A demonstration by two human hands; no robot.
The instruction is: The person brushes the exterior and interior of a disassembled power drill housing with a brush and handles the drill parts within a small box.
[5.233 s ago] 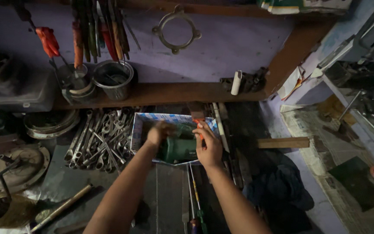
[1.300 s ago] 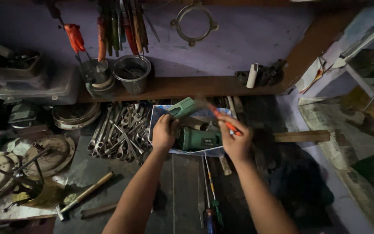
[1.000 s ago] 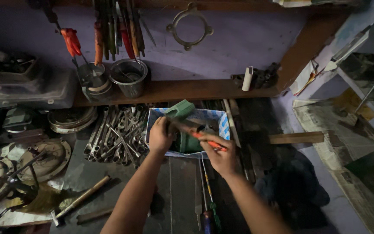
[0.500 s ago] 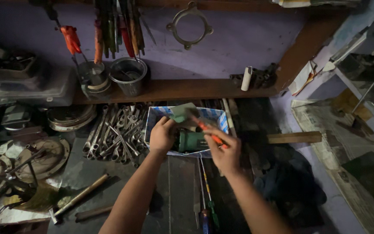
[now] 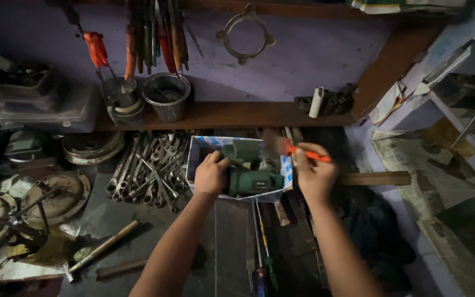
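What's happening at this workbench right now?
A person stands over a cluttered workbench. The left hand grips a green power tool that lies in a small open box. The right hand holds a brush with an orange handle above the box's right edge. A pile of wrenches lies left of the box, and a hammer lies nearer the person.
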